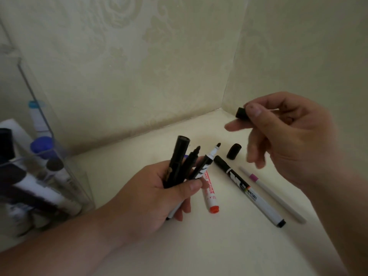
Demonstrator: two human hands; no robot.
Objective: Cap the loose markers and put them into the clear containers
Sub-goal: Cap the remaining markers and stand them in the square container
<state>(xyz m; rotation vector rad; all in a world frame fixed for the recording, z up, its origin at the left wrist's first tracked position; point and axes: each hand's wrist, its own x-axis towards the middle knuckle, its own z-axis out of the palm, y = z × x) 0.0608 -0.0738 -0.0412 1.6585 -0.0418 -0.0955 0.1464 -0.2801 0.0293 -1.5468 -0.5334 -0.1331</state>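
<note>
So three markers are bunched upright in the left grip, which is clenched round them, two with their bare tips poking up. The right grip is up over the desk, pinching a black cap between thumb and fingers. Lying on the desk between the two are a red-ended board marker, a black-and-white marker, a thin white pen and a loose cap, and the clear containers stand off to the left with more markers inside.
</note>
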